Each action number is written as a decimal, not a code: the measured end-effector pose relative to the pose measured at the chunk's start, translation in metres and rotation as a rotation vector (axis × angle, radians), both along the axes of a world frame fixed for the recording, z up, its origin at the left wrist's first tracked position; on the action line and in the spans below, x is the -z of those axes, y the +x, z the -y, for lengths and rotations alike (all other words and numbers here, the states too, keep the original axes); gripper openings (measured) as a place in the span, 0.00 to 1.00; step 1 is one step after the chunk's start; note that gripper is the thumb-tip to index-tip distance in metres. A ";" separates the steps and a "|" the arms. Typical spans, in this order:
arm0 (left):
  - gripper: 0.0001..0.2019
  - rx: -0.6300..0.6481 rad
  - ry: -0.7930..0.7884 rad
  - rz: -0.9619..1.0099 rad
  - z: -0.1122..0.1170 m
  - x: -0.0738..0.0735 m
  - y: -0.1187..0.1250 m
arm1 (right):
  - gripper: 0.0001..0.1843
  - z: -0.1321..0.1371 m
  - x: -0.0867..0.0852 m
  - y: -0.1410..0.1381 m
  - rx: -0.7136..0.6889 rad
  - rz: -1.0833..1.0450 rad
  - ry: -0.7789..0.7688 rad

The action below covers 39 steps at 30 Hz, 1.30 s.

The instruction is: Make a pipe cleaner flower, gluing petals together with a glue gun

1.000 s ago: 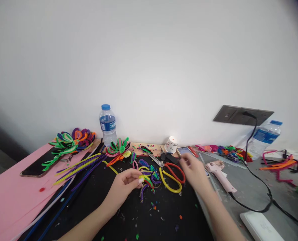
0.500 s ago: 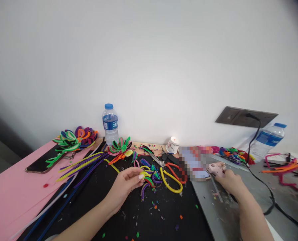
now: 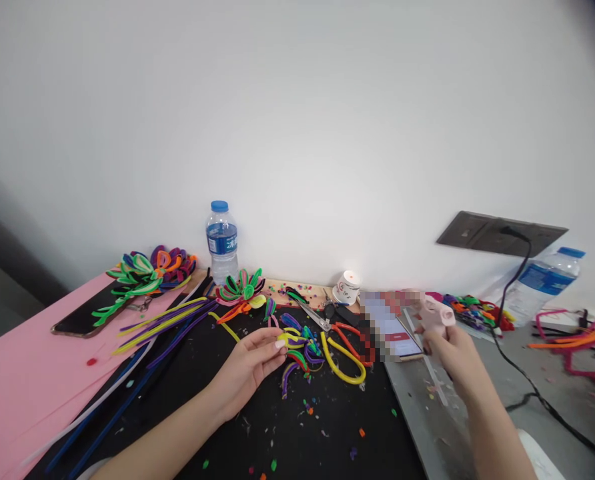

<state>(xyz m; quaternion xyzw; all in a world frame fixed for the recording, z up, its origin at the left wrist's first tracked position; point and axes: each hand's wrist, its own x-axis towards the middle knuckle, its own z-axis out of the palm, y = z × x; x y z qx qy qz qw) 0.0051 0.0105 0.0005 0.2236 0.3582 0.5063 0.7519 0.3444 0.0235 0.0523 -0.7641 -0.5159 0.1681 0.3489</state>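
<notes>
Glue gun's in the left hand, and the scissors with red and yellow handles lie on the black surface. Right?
Wrong hand: the head view shows the right hand holding the glue gun. The scissors do lie on the black surface.

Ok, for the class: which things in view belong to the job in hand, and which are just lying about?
Belongs to the job:
yellow fuzzy piece, in the left hand
pink glue gun, in the right hand
scissors, probably
loose fuzzy stems, probably

Lying about, it seems:
upright water bottle
dark-screened phone
paper cup
</notes>
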 end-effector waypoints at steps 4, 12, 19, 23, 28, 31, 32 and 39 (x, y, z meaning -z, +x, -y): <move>0.09 -0.017 -0.031 0.022 -0.001 0.002 -0.001 | 0.08 0.008 0.002 -0.041 -0.371 -0.597 -0.053; 0.08 -0.038 -0.109 0.094 0.000 0.002 0.001 | 0.18 0.018 0.027 -0.094 -0.652 -1.000 -0.323; 0.10 -0.051 -0.182 0.181 0.005 -0.001 0.005 | 0.15 0.025 0.036 -0.113 -0.681 -1.107 -0.422; 0.10 -0.026 -0.198 0.206 0.008 -0.001 0.007 | 0.13 0.028 0.039 -0.117 -0.703 -1.178 -0.436; 0.10 -0.013 -0.193 0.222 0.009 -0.001 0.009 | 0.12 0.029 0.044 -0.119 -0.724 -1.244 -0.433; 0.10 -0.012 -0.192 0.225 0.009 -0.001 0.009 | 0.12 0.029 0.045 -0.120 -0.736 -1.267 -0.425; 0.10 -0.013 -0.191 0.226 0.009 -0.001 0.009 | 0.12 0.029 0.045 -0.120 -0.737 -1.272 -0.426; 0.10 0.005 -0.190 0.227 0.011 0.000 0.009 | 0.12 0.030 0.044 -0.121 -0.712 -1.250 -0.436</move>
